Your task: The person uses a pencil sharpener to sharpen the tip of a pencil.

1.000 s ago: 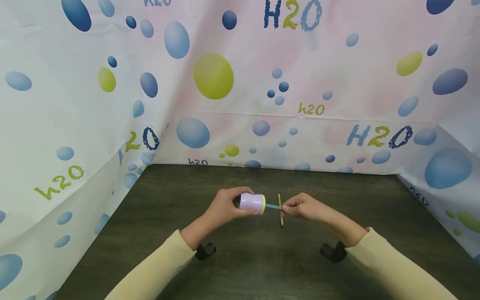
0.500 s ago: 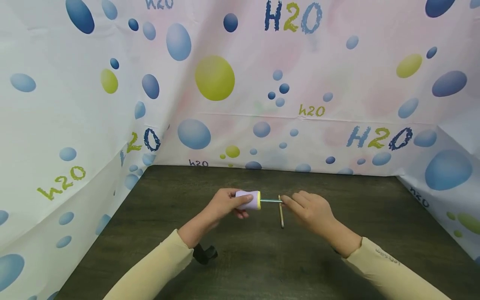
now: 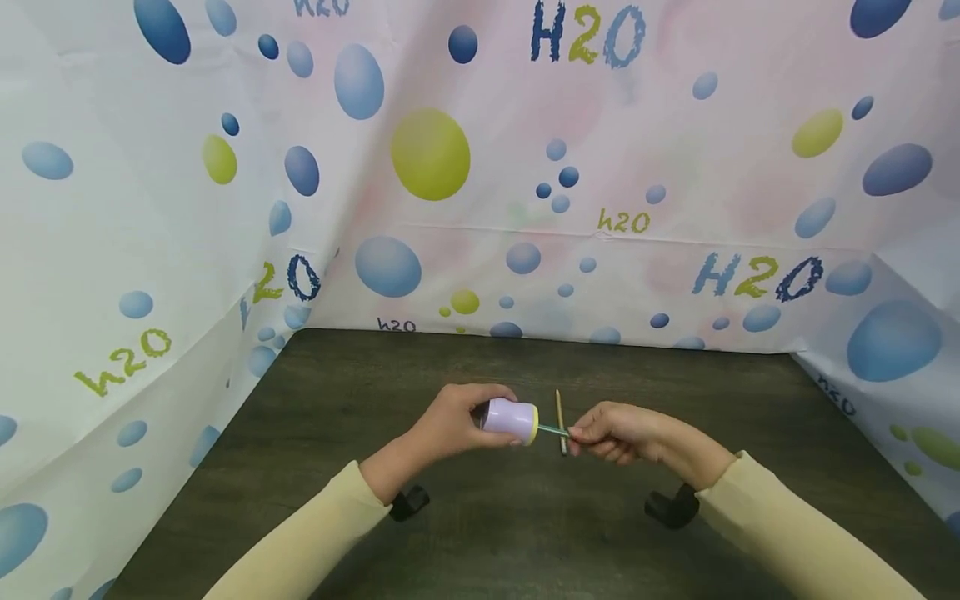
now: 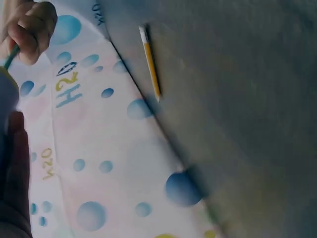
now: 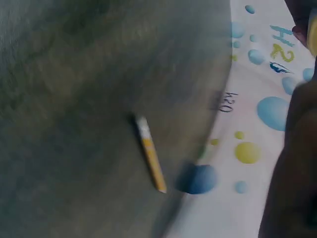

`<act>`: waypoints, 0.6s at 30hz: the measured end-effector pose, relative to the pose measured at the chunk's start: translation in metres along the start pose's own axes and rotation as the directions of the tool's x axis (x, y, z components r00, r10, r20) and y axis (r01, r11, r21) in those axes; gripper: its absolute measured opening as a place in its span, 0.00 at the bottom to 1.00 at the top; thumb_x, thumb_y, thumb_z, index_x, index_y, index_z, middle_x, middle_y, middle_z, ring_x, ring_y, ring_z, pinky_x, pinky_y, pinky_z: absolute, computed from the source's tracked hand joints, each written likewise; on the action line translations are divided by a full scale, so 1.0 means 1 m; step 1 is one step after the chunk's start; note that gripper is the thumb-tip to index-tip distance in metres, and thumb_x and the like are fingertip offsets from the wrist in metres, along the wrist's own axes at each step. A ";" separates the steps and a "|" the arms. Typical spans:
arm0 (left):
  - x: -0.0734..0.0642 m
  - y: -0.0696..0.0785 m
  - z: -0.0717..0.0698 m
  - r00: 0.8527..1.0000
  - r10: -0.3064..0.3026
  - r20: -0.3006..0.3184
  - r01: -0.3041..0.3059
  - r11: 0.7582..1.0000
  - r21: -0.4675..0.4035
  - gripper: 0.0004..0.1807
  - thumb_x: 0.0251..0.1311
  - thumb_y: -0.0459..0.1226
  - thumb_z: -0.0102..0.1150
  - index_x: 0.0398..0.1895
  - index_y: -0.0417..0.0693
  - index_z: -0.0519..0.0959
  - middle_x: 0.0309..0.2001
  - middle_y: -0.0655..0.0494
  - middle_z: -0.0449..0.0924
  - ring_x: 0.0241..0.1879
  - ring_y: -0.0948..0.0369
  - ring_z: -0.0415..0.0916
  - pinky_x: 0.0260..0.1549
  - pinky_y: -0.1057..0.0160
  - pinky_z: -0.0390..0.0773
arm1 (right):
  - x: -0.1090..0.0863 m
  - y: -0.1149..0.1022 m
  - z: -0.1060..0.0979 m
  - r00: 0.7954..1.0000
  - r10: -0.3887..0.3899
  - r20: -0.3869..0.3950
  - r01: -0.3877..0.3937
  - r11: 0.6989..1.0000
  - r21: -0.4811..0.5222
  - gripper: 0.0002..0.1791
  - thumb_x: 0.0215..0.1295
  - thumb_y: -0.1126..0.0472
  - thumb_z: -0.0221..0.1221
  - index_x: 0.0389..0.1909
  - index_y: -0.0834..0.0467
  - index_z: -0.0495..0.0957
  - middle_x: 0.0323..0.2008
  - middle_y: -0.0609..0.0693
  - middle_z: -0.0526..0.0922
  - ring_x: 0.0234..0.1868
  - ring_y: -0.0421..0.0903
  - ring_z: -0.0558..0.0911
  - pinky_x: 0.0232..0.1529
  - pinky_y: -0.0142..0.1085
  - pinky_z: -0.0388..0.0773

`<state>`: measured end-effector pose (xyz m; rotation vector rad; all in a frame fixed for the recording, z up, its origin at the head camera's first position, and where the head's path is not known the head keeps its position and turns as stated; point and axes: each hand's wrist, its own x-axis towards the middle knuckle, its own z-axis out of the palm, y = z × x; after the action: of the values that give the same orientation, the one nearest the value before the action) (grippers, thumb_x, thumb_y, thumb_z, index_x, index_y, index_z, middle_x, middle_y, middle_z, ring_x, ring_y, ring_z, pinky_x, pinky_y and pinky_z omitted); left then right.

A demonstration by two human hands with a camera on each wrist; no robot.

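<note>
The left hand (image 3: 453,423) grips a lavender cup (image 3: 509,418) between thumb and fingers, near its left end, above the table (image 3: 487,542). The cup lies sideways, its yellow rim facing right and dipping slightly. From the rim a green stick (image 3: 552,430) runs nearly along the same axis into the pinched fingertips of the right hand (image 3: 626,432). Behind the stick, a yellow pencil (image 3: 558,407) rests on the table, tip toward the far edge; tabletop stretches either side, up to the spotted backdrop (image 3: 660,275).
</note>
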<state>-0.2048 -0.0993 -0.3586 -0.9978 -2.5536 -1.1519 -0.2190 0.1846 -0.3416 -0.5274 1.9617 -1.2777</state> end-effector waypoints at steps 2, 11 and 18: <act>0.000 -0.002 0.001 0.991 -0.130 0.002 0.130 0.988 -0.088 0.21 0.55 0.39 0.77 0.50 0.42 0.83 0.43 0.44 0.88 0.35 0.61 0.82 0.33 0.70 0.82 | 0.001 -0.001 0.002 0.991 -0.120 -0.055 0.109 0.977 -0.182 0.19 0.81 0.58 0.48 0.40 0.64 0.86 0.14 0.44 0.68 0.14 0.34 0.57 0.18 0.30 0.54; 0.015 -0.007 -0.004 0.822 -0.516 0.240 0.555 0.633 -0.540 0.24 0.72 0.45 0.58 0.52 0.27 0.80 0.29 0.46 0.85 0.21 0.67 0.82 0.32 0.61 0.88 | 0.013 0.011 0.018 0.255 -0.965 0.060 -0.147 -0.100 -0.984 0.25 0.83 0.47 0.43 0.41 0.58 0.83 0.24 0.48 0.76 0.19 0.42 0.71 0.17 0.31 0.63; 0.012 0.000 -0.004 0.839 -0.483 0.251 0.538 0.668 -0.514 0.21 0.70 0.40 0.62 0.54 0.29 0.80 0.35 0.43 0.84 0.23 0.67 0.82 0.31 0.63 0.88 | 0.019 0.013 0.020 0.124 -0.991 0.057 -0.091 -0.069 -0.993 0.26 0.83 0.48 0.45 0.30 0.55 0.85 0.17 0.44 0.75 0.12 0.38 0.66 0.11 0.29 0.54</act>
<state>-0.2146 -0.0961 -0.3507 -0.3829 -2.7007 -2.1681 -0.2152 0.1655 -0.3652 -2.1110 3.6794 -0.3714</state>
